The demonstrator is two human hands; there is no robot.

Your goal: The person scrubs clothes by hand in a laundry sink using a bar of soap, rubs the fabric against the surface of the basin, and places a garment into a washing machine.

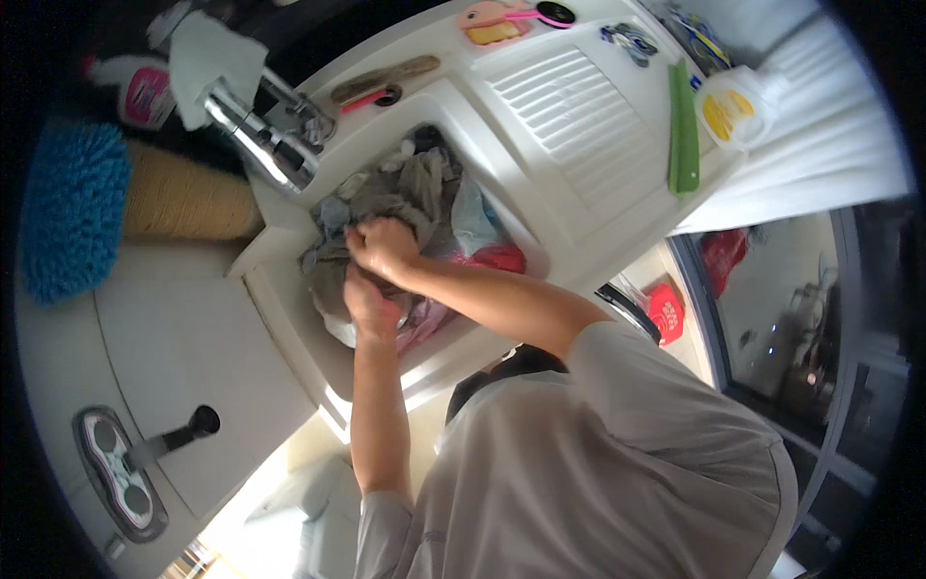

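Note:
In the white laundry sink [463,101] lies a heap of wet clothes. My left hand [370,305] and my right hand [383,247] are close together over it. Both have closed fingers gripping a grey-brown cloth [401,210], bunched between them. Right of the hands are a pale blue piece of fabric [474,221] and a red cloth [499,258]. A pink cloth [423,324] shows below my right forearm. Smaller grey-blue fabric [333,217] lies against the left side of the heap. What is under the heap is hidden.
A chrome faucet [260,148] with a white cloth [217,69] over it stands at upper left. A ribbed washboard [571,116] adjoins the basin. On the rim are a wooden-backed brush [387,78], a green plastic strip [682,130] and a jug [731,108].

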